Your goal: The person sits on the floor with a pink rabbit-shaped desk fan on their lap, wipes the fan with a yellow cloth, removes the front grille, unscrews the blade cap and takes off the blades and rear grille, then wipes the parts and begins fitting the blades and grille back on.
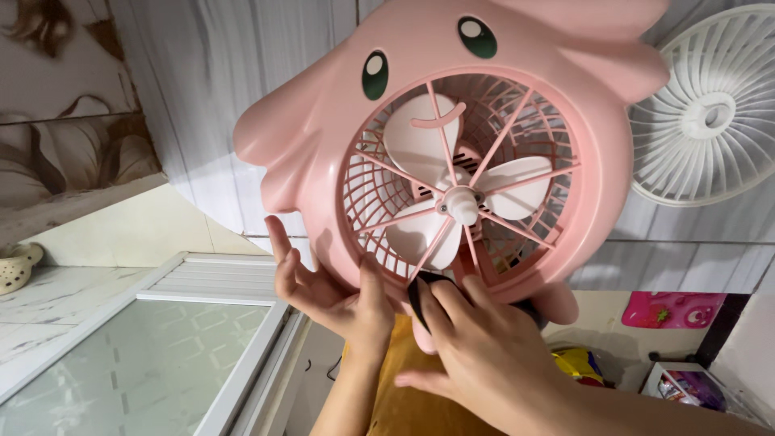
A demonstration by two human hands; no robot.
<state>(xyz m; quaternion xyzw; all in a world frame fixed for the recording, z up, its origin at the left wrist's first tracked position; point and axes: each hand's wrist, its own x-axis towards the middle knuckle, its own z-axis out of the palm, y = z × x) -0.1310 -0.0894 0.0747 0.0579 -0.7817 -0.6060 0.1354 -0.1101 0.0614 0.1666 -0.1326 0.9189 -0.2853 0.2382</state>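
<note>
Pink fan (323, 145) fills our view, grille facing us, hub at centre. Left hand (327, 295) braces the rim at 7 o'clock, fingers spread. Right hand (476, 355) sits at 6 o'clock, nearer the hub, fingers pinched on a dark cloth (420, 295), probably. One white fan (710, 113) at 2 o'clock.

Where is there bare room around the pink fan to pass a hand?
Free: left of the pink fan, against the grey panelled wall above the window frame. Crowded: under the grille, where the left hand and right hand meet, and right, beside the white fan.
</note>
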